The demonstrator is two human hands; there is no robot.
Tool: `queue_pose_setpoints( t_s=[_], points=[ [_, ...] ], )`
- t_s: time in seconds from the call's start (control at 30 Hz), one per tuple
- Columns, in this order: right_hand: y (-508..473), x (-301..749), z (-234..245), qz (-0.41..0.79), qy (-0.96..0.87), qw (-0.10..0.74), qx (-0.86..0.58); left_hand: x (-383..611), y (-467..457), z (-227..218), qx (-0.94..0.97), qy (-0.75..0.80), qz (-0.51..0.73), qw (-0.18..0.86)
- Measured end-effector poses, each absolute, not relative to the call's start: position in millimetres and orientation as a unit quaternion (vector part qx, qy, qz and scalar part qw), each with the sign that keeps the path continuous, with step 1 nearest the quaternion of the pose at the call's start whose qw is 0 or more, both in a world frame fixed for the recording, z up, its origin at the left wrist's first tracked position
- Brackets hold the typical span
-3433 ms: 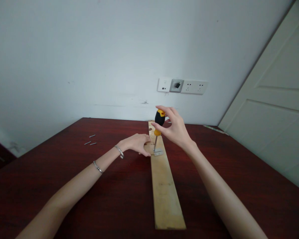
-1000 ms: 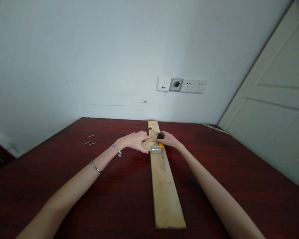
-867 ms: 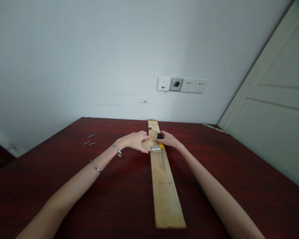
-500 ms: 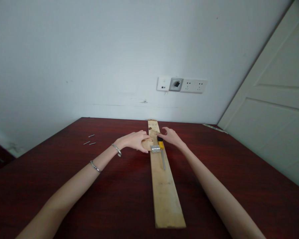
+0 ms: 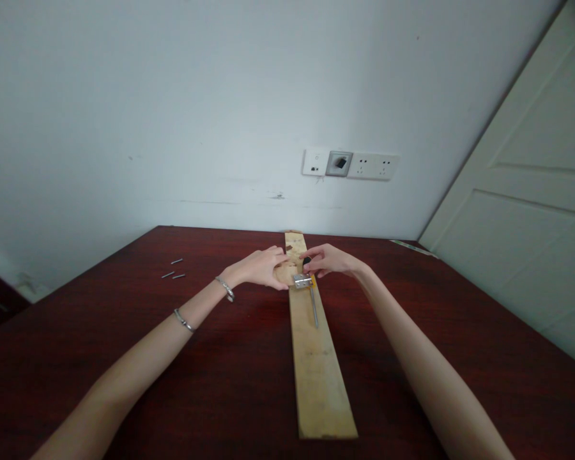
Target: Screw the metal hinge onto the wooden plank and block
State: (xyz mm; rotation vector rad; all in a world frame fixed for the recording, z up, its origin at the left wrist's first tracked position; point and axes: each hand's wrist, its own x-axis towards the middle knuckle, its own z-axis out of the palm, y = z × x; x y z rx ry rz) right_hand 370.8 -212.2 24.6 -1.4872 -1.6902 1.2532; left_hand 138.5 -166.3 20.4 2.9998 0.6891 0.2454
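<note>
My left hand (image 5: 262, 267) grips a small pale wooden block (image 5: 285, 275) between thumb and fingers, over the left edge of a long wooden board (image 5: 319, 377). A silver metal hinge (image 5: 303, 281) with holes sticks out from the block's near right side. Beneath the hinge, partly covered by it, a screwdriver (image 5: 314, 308) lies along the board, its shaft pointing toward me. My right hand (image 5: 329, 260) has its fingers curled around the black end of the screwdriver's yellow and black handle, beside the block.
Three screws or nails (image 5: 174, 269) lie on the dark red table (image 5: 211, 377) at the left. The board's far end reaches near the white wall (image 5: 230, 128), which carries socket plates (image 5: 372, 166). A thin strip (image 5: 414, 248) lies at the back right, near a white panelled door (image 5: 531, 211).
My right hand has moved in and closed its fingers at the screwdriver handle. The block and hinge in my left hand have shifted slightly right and away, so the hinge overlaps the handle.
</note>
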Motion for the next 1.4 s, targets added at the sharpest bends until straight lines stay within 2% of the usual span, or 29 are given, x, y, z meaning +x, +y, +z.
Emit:
queue_pose_setpoints(
  t_s=[0.2, 0.6, 0.97, 1.4],
  points=[
    [-206, 375, 17, 0.519, -0.636, 0.261, -0.508, 138, -166, 19, 0.969, 0.227, 0.100, 0.010],
    [-202, 373, 10, 0.546, -0.615, 0.294, -0.486, 138, -166, 19, 0.969, 0.234, 0.080, -0.001],
    [-206, 372, 16, 0.539, -0.606, 0.295, -0.504, 137, -170, 25, 0.969, 0.229, 0.088, 0.017],
    [-207, 362, 14, 0.498, -0.613, 0.302, -0.533, 137, -172, 28, 0.967, 0.250, 0.048, -0.018]
  ],
)
